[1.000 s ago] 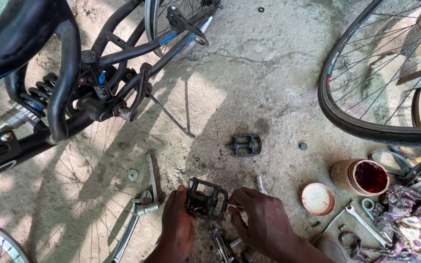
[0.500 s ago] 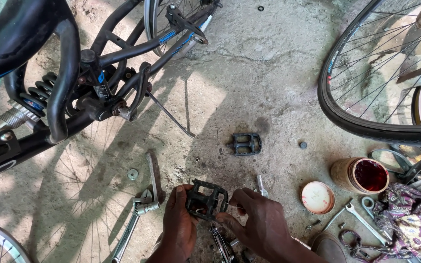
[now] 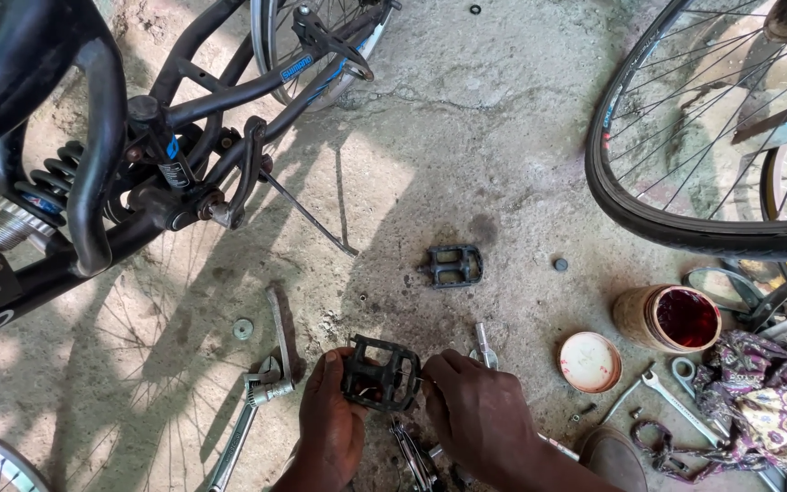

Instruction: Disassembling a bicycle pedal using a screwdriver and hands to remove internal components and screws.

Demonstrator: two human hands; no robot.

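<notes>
A black bicycle pedal sits between my two hands just above the concrete floor. My left hand grips its left side. My right hand holds its right end with the fingertips at the axle. A second black pedal lies flat on the floor farther away, apart from both hands. Small tools lie partly hidden under my hands at the bottom edge.
A black bicycle frame with its kickstand fills the left. A bicycle wheel stands at the right. An open tin of red grease, its lid, spanners, an adjustable wrench, a washer and a patterned rag lie around.
Both hands and the pedal have shifted slightly; my right hand's fingers have closed in on the pedal's right end. Everything else on the floor stays where it was.
</notes>
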